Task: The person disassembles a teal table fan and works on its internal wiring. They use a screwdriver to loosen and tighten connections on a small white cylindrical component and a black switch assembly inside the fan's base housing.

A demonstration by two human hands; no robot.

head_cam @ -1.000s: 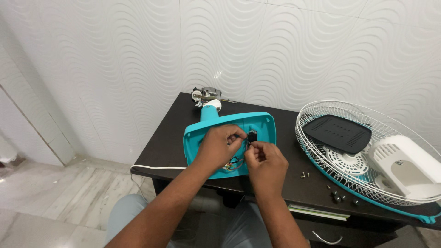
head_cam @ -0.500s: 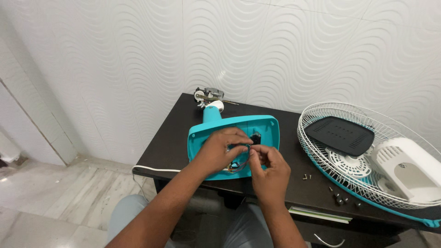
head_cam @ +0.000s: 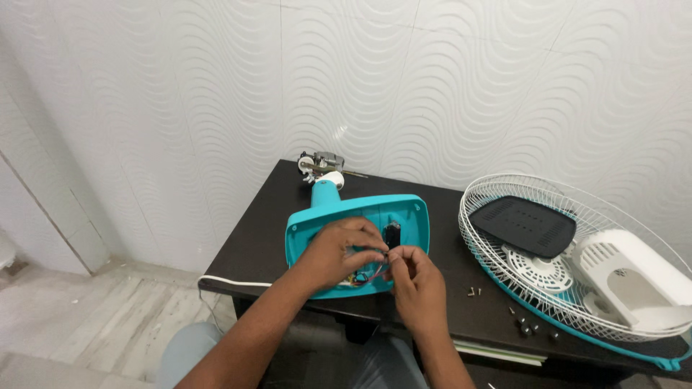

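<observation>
- We find the teal fan base (head_cam: 339, 216) lying open side up at the middle of the dark table (head_cam: 267, 223), its cavity holding coloured wires (head_cam: 366, 274) and a black part (head_cam: 392, 233).
- Our left hand (head_cam: 336, 252) curls its fingers into the cavity; whether they grip, we cannot tell.
- Our right hand (head_cam: 417, 282) pinches the wires at the base's near edge.
- The white wire grille (head_cam: 504, 288) holds a black panel (head_cam: 525, 225) and a white motor cover (head_cam: 634, 277).
- Loose screws (head_cam: 473, 292) lie between base and grille.

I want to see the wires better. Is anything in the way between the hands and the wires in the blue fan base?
Nothing visible is in the way. The left hand and right hand are already inside the open teal fan base, fingers right at the coloured wires. The hands themselves hide most of the wiring.
</observation>
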